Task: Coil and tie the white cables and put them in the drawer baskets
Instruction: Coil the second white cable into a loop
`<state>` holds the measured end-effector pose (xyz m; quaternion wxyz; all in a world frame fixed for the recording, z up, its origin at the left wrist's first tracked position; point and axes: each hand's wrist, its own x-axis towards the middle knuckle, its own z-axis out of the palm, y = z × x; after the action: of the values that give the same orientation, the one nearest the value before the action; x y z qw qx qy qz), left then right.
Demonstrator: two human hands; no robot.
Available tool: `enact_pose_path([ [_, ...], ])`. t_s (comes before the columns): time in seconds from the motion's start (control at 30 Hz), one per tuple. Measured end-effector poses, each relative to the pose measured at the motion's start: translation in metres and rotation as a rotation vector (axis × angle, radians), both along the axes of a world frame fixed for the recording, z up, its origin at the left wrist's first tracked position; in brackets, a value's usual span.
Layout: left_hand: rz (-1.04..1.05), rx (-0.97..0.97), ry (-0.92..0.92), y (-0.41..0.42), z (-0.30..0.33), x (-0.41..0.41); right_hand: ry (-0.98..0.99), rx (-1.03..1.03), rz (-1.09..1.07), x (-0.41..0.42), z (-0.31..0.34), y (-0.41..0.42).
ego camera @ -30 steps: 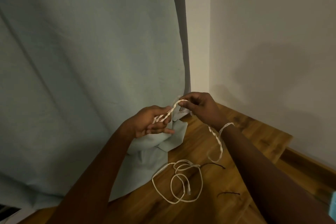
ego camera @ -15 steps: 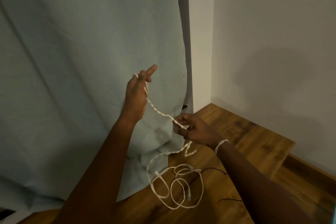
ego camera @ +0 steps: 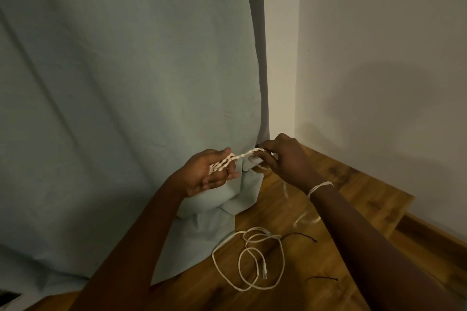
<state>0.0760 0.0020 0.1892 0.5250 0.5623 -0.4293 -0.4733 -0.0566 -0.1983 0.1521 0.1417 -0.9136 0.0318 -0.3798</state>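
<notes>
Both hands are raised above a wooden table (ego camera: 353, 199), close together, in front of a pale blue-grey cloth (ego camera: 126, 83) that hangs as a backdrop and bunches onto the table below the hands. The left hand (ego camera: 204, 174) holds a twisted white cable (ego camera: 237, 158): several turns lie across its palm and fingers, with the thumb pressed against them and the fingers partly curled. The right hand (ego camera: 285, 156) is closed on the same cable, thumb and fingertips pinching the far end of the short taut stretch that runs between the two hands. A blurred length of this cable hangs below the right wrist toward the table; its exact path cannot be made out. A thin white band (ego camera: 319, 187) circles the right wrist. On the table, nearer the camera and well apart from the hands, a second white cable (ego camera: 249, 262) lies in loose overlapping loops, untied, with a connector at one end inside the loops. Two short dark ties (ego camera: 303, 235) lie on the wood just beside those loops, one at the upper right, one at the lower right. No drawer basket is in view.
</notes>
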Motion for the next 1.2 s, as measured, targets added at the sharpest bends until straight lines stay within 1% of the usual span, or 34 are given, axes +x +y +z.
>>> enact_pose_path([
  [0.03,-0.051,-0.070,0.214,0.001,0.001,-0.001,-0.016,0.008,-0.006,0.002,-0.002,0.002],
  [0.07,-0.092,-0.138,0.371,0.000,0.004,-0.004,-0.012,0.044,-0.013,0.005,-0.006,0.006],
  [0.1,-0.107,-0.218,0.464,-0.002,0.004,-0.007,0.006,0.097,-0.012,0.009,-0.012,0.012],
  [0.13,-0.093,-0.299,0.504,-0.004,0.006,-0.011,0.029,0.163,0.006,0.012,-0.017,0.020],
  [0.23,-0.005,-0.501,0.484,-0.014,0.014,-0.021,0.091,0.420,0.160,0.020,-0.033,0.042],
  [0.33,0.109,-0.582,0.470,-0.021,0.027,-0.025,0.215,0.791,0.371,0.021,-0.034,0.057],
  [0.37,0.182,-0.599,0.421,-0.023,0.027,-0.021,0.257,0.926,0.466,0.018,-0.030,0.060],
  [0.4,0.256,-0.604,0.328,-0.022,0.027,-0.017,0.287,1.063,0.559,0.015,-0.026,0.065],
  [0.43,0.342,-0.590,0.179,-0.022,0.026,-0.013,0.306,1.210,0.619,0.012,-0.022,0.069],
  [0.47,0.431,-0.541,-0.054,-0.021,0.021,-0.009,0.317,1.367,0.644,0.010,-0.020,0.072],
  [0.5,0.506,-0.460,-0.345,-0.021,0.016,-0.007,0.318,1.510,0.646,0.009,-0.018,0.072],
  [0.53,0.544,-0.370,-0.631,-0.021,0.011,-0.005,0.321,1.614,0.643,0.009,-0.017,0.070],
  [0.57,0.543,-0.289,-0.873,-0.021,0.005,-0.002,0.349,1.679,0.646,0.010,-0.017,0.067],
  [0.6,0.515,-0.211,-1.037,-0.019,0.001,0.001,0.404,1.714,0.654,0.008,-0.016,0.063],
  [0.63,0.483,-0.132,-1.130,-0.017,-0.002,0.004,0.476,1.727,0.661,0.007,-0.016,0.057],
  [0.7,0.434,0.013,-1.233,-0.013,-0.005,0.009,0.610,1.703,0.692,0.002,-0.017,0.045],
  [0.73,0.408,0.067,-1.279,-0.010,-0.004,0.007,0.643,1.670,0.696,-0.001,-0.018,0.040],
  [0.8,0.378,0.098,-1.394,-0.010,-0.001,-0.003,0.647,1.604,0.686,-0.004,-0.016,0.033],
  [0.83,0.371,0.124,-1.427,-0.012,0.002,-0.011,0.626,1.603,0.672,-0.005,-0.014,0.031],
  [0.87,0.377,0.167,-1.439,-0.015,0.002,-0.016,0.589,1.635,0.643,-0.005,-0.012,0.030],
  [0.93,0.403,0.209,-1.492,-0.017,-0.002,-0.017,0.504,1.777,0.604,-0.005,-0.009,0.031],
  [1.0,0.364,0.194,-1.568,-0.015,-0.007,-0.012,0.441,1.950,0.631,-0.007,0.000,0.043],
  [1.03,0.319,0.203,-1.572,-0.016,-0.010,-0.009,0.396,2.017,0.665,-0.007,0.003,0.051],
  [1.1,0.310,0.223,-1.638,-0.020,-0.011,-0.004,0.244,2.117,0.737,-0.008,0.006,0.065],
  [1.13,0.312,0.216,-1.617,-0.021,-0.007,-0.007,0.154,2.167,0.781,-0.009,0.006,0.068],
  [1.17,0.364,0.149,-1.623,-0.022,-0.004,-0.007,0.098,2.205,0.841,-0.010,0.005,0.068],
  [1.2,0.411,0.096,-1.635,-0.024,-0.002,-0.002,0.104,2.208,0.908,-0.012,0.003,0.065],
])
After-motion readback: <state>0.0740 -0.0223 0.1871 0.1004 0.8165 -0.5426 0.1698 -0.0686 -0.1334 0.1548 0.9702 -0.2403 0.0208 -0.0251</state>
